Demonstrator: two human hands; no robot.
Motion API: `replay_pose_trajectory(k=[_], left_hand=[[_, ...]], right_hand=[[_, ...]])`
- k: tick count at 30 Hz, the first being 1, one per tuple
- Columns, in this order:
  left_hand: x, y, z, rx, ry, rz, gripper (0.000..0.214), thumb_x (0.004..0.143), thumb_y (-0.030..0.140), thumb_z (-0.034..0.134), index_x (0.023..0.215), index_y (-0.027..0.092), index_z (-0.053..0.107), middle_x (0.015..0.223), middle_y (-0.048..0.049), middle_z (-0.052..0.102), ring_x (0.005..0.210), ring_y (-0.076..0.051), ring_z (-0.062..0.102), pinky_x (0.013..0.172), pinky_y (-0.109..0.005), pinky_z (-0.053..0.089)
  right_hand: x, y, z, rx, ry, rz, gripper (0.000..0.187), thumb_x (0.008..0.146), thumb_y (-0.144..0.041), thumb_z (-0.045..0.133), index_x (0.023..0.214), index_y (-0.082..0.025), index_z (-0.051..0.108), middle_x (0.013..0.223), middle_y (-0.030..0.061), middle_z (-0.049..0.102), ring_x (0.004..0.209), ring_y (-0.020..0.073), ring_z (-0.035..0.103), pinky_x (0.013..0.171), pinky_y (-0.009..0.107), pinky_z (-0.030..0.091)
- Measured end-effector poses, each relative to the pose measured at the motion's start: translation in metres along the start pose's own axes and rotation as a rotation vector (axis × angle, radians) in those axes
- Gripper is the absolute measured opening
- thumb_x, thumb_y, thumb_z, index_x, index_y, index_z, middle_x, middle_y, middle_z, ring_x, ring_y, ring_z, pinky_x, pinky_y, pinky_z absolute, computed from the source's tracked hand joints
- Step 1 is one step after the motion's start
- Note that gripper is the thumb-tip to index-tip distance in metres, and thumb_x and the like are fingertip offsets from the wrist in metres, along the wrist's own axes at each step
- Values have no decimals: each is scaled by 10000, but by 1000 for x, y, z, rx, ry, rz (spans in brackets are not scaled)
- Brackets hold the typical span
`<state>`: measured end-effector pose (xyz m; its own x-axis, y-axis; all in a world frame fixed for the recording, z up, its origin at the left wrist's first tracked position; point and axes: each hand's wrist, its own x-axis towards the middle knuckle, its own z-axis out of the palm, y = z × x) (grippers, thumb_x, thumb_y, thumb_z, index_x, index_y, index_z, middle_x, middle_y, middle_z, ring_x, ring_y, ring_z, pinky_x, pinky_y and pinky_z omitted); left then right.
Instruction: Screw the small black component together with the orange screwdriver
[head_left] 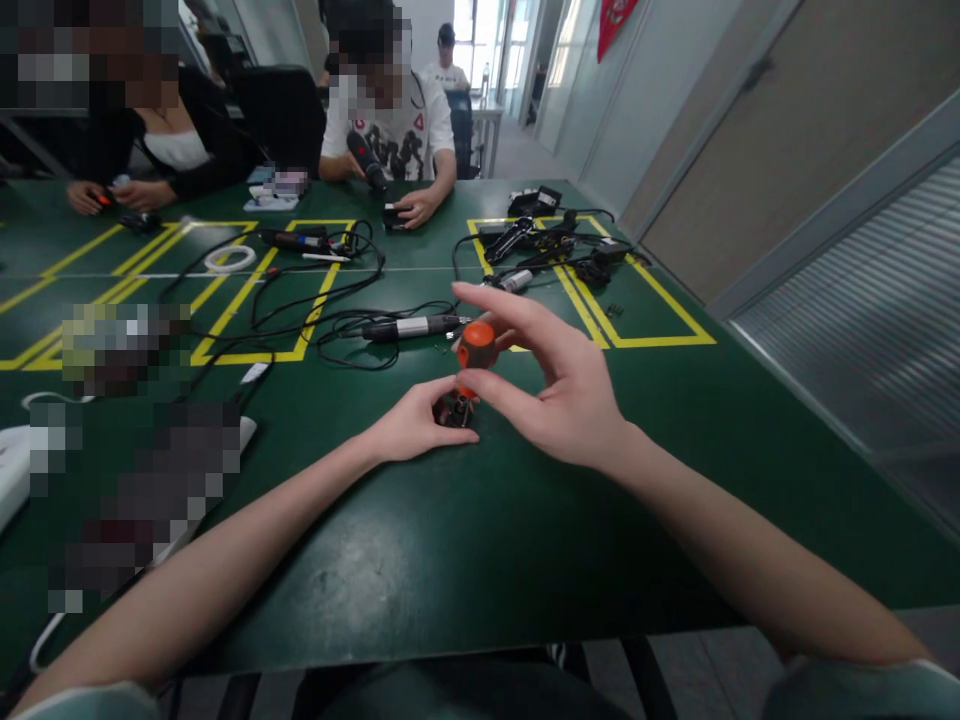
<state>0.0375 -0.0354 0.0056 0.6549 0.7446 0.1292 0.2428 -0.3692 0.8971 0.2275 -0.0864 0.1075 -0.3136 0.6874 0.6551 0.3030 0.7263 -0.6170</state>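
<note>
A stubby screwdriver (pixel 478 347) with an orange and grey handle stands nearly upright, tip down, in front of me. My right hand (pixel 559 385) is around its handle: the thumb touches the near side, the index finger stretches out above, and the other fingers are partly hidden behind it. Low on the table, my left hand (pixel 416 422) grips a small dark metal part (pixel 455 412) between thumb and fingers. The screwdriver's lower end meets this part; the exact contact is hidden.
Just beyond my hands lies a corded pen-shaped electric screwdriver (pixel 412 328). Black cables and tools (pixel 551 240) fill the taped area at the back right. A blurred-out power strip (pixel 247 430) lies left on the green table (pixel 600 560). Across it, a co-worker's hand (pixel 416 207) holds a black part.
</note>
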Motion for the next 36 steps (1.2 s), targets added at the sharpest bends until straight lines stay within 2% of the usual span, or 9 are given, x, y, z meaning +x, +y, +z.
replay_pose_trajectory(k=[4, 7, 11, 14, 20, 24, 28, 34, 36], left_hand=[[-4, 0, 2, 38, 17, -27, 367, 820, 449, 806, 952, 153, 634, 835, 5, 612, 739, -148, 545, 664, -264, 440], [-4, -3, 3, 83, 33, 18, 346, 840, 453, 784, 948, 157, 642, 836, 0, 612, 780, -163, 559, 699, -277, 460], [-2, -7, 3, 90, 55, 93, 362, 818, 427, 809, 1017, 166, 656, 935, -14, 652, 846, -181, 590, 762, -301, 486], [1, -7, 3, 68, 46, 86, 360, 818, 386, 815, 1057, 162, 665, 983, -27, 673, 857, -180, 609, 774, -300, 492], [3, -6, 2, 29, 48, 51, 390, 804, 352, 814, 1086, 174, 613, 1001, -27, 672, 843, -172, 616, 775, -294, 505], [4, -8, 1, 49, 36, 39, 346, 796, 337, 806, 1036, 168, 623, 937, -15, 645, 792, -162, 588, 747, -291, 494], [6, -13, 1, 67, 31, 53, 336, 800, 360, 804, 1019, 157, 651, 1000, -42, 673, 880, -192, 600, 823, -320, 506], [6, -15, 1, 32, 17, 47, 329, 797, 347, 811, 1032, 165, 670, 991, -29, 664, 860, -178, 597, 808, -310, 507], [5, -14, 1, 6, 25, 26, 368, 788, 346, 818, 1066, 167, 658, 994, -27, 664, 848, -173, 598, 798, -308, 511]], right_hand=[[2, 4, -1, 14, -33, -74, 365, 969, -183, 590, 1324, -237, 657, 1193, 77, 725, 1027, 223, 691, 924, 405, 599], [4, 9, 0, 39, -22, -88, 305, 973, -160, 580, 1253, -219, 687, 1152, 75, 735, 1010, 206, 693, 894, 376, 596], [6, 14, 4, 57, 72, -124, 212, 935, -239, 699, 1143, -240, 738, 1080, 63, 714, 1004, 221, 673, 869, 392, 594], [6, 15, 5, 29, 131, -132, 207, 941, -250, 694, 1138, -272, 753, 1041, 46, 700, 1020, 226, 662, 882, 407, 598], [8, 16, 5, 129, 55, -52, 297, 1043, -290, 535, 1314, -246, 647, 1197, 71, 701, 1017, 197, 694, 885, 375, 616], [14, 19, 7, 98, 19, -62, 242, 1042, -317, 553, 1240, -215, 648, 1153, 68, 697, 992, 182, 688, 845, 337, 607], [20, 16, 6, -10, 54, -113, 176, 967, -280, 662, 1122, -208, 703, 1076, 61, 698, 985, 198, 664, 824, 345, 596], [23, 13, 1, 27, -61, -120, 307, 1013, -170, 487, 1251, -200, 677, 1124, 70, 727, 988, 185, 691, 859, 345, 590], [24, 14, 0, 13, -64, -130, 282, 1011, -188, 507, 1233, -195, 681, 1134, 71, 732, 984, 183, 694, 863, 344, 589]])
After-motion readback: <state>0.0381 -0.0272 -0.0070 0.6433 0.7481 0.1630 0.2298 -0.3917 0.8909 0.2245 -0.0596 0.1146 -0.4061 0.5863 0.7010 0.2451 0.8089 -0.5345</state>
